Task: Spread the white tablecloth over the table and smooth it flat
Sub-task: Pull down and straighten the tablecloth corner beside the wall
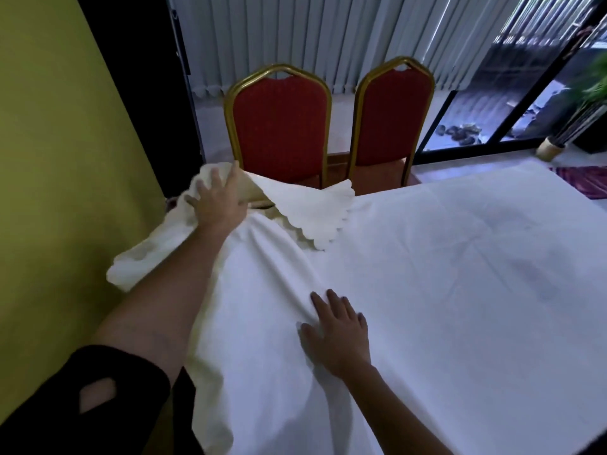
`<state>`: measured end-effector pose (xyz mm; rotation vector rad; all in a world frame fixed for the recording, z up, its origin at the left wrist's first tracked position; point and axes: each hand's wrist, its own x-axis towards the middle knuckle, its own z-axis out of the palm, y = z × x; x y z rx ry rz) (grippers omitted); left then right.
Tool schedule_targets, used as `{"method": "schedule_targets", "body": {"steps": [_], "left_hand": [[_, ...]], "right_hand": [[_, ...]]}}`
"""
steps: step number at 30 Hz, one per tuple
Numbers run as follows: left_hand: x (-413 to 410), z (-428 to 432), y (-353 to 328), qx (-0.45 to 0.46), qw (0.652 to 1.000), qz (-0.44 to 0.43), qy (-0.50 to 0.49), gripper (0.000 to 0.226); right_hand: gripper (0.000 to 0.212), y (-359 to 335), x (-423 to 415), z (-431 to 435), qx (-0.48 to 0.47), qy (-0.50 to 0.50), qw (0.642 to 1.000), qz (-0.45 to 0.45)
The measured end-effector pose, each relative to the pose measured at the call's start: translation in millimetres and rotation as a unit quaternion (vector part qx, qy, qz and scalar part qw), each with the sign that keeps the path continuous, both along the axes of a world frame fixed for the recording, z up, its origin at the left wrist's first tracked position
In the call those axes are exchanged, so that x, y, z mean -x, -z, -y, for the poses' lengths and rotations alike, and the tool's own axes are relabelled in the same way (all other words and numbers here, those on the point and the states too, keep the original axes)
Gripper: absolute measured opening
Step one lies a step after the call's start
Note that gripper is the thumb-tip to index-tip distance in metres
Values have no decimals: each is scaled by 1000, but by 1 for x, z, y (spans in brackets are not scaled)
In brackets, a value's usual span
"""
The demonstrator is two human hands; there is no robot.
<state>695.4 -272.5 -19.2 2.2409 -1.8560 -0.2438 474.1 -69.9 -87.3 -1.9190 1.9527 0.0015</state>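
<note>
tablecloth: the white tablecloth (427, 274) covered nearly all of the table top, filling the frame from the centre out toward 3, 5 and 6 o'clock. it lay mostly flat on the right, with soft folds and ridges bunched at centre left.
folded corner: at about 11 o'clock from the frame centre, a scalloped corner (315, 211) was turned back on itself and lay on top of the cloth, its wavy hem showing.
bunched edge: a rumpled roll of cloth (147, 247) hung off the table's left side toward 9 o'clock, next to the wall.
table: a small strip of bare table edge (256, 197) showed beneath the lifted corner, toward 11 o'clock.
left hand: the left hand (218, 198) reached far forward to 11 o'clock, fingers closed on the gathered cloth at the far left corner, lifting it.
right hand: the right hand (338, 333) lay palm down at about 6 o'clock from the centre, fingers spread apart and pressed flat on the cloth, gripping nothing, just beside a ridge of folds.
sleeve: a black sleeve (82, 399) sat at 7 o'clock.
chairs: two red chairs (282, 123) with gold frames stood at 12 o'clock, pushed against the table's far side.
wall: a yellow-green wall (49, 142) ran along 9 to 10 o'clock.
blinds: pale vertical blinds (328, 34) hung at 12 o'clock behind the chairs.
</note>
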Motion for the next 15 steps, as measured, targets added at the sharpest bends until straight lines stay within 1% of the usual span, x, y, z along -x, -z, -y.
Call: {"method": "schedule_targets", "body": {"steps": [2,3,4,5,6,8,9,10,13,15], "left_hand": [[-18,19,2,-62,998,30,-14,92],[-26,25,5,-71,996,50,-24,96],[-30,26,8,-71,995,63,-31,95],[-33,24,14,-75,995,64,-32,90],[-34,19,22,-94,994,48,-30,81],[-32,3,41,-166,985,-27,-22,64],[-31,-9,51,-193,978,-67,-26,61],[-30,-21,61,-193,976,-93,-34,59],[-25,-56,76,-97,988,-103,-56,59],[-20,-82,81,-72,987,-123,-74,61]], "right_hand": [[70,4,-2,-1,3,-4,1000,-20],[72,6,-4,-2,0,-7,1000,-30],[74,7,-5,-3,-3,-9,999,-36],[75,8,-6,-3,-3,-8,999,-40],[76,9,-7,-3,-3,-7,999,-42],[77,8,-7,-3,-2,-7,999,-45],[78,8,-7,-4,-2,-8,999,-45],[78,8,-6,-4,-6,-9,999,-45],[78,9,-7,-8,-22,-19,998,-50],[78,10,-7,-12,-36,-28,997,-57]]}}
